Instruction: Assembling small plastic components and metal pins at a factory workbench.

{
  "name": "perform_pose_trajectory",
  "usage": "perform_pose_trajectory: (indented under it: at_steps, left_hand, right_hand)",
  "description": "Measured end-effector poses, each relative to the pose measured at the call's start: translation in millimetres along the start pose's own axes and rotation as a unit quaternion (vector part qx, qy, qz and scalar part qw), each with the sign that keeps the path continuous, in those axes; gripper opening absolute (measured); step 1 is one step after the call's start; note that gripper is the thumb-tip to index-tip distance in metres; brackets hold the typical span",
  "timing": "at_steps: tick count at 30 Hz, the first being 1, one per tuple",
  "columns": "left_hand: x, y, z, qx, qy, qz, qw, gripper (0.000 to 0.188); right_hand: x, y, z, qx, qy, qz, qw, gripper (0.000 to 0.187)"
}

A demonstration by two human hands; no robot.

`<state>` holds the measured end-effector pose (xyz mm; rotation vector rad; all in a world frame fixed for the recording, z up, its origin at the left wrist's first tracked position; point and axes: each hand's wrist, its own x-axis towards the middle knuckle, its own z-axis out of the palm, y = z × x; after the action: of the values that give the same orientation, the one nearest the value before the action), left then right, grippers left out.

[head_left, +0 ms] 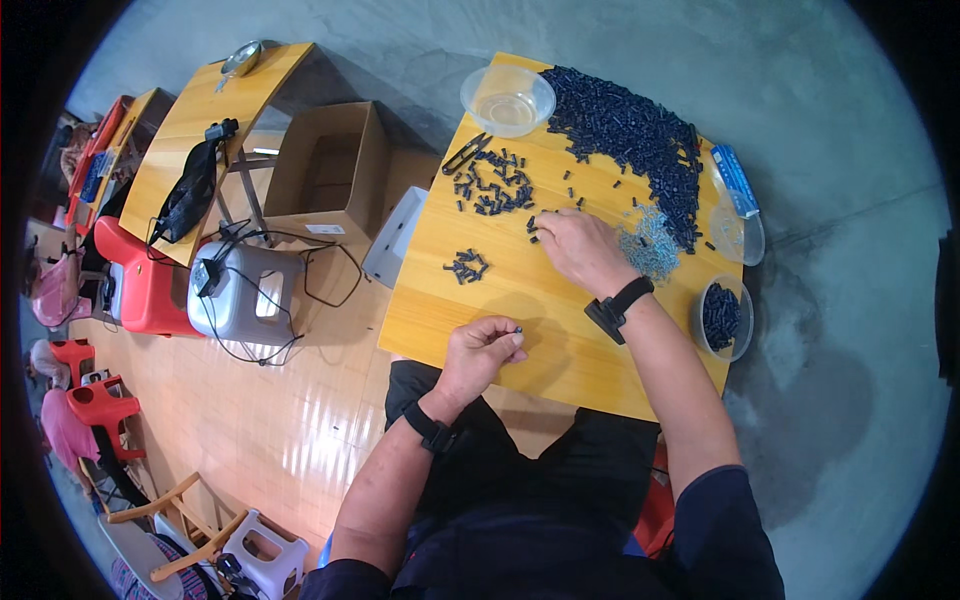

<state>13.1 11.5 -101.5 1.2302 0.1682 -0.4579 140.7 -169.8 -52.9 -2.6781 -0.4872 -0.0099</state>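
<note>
My left hand [478,352] is closed in a pinch above the table's near edge, with a small dark piece [519,330] showing at its fingertips. Farther right, my right hand [582,248] reaches palm down to the tabletop, fingers bent together. Small black cylindrical pieces [531,224] lie right at its fingertips; what is between them is hidden. Just right of that hand spreads a pile of tiny bluish-grey parts [652,244]. A big heap of black cylindrical pieces [625,118] covers the far right. Two smaller groups lie left: a scattered one [494,186] and a little cluster [466,266].
On the yellow table [430,315] stand a clear round tub [508,98], black thread snips [467,154], a tub of black pieces [721,318], a clear lid [738,236] and a blue box [735,181]. Left are a cardboard box [325,172] and a grey stool [245,297] with cables.
</note>
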Motion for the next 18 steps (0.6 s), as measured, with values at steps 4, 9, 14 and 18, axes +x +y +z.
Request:
perform_pose_trajectory:
  at_steps: [4,9,14,18]
  left_hand:
    - [0.4,-1.7,-0.2,0.0,0.004,0.002,1.0,0.006]
    - [0.7,-3.2,-0.4,-0.001,0.004,0.001,1.0,0.007]
    - [0.1,-0.8,-0.7,-0.001,0.001,-0.008,1.0,0.007]
    - [1.3,-0.7,-1.6,0.002,-0.011,-0.003,1.0,0.007]
  right_hand:
    - [8.9,-0.7,4.7,-0.011,-0.011,-0.016,1.0,0.018]
    - [15.4,1.5,15.9,-0.031,-0.015,-0.021,0.999,0.018]
    - [18.1,2.2,20.5,-0.046,-0.013,-0.036,0.998,0.017]
    - [17.3,5.1,19.4,-0.052,0.0,-0.041,0.998,0.015]
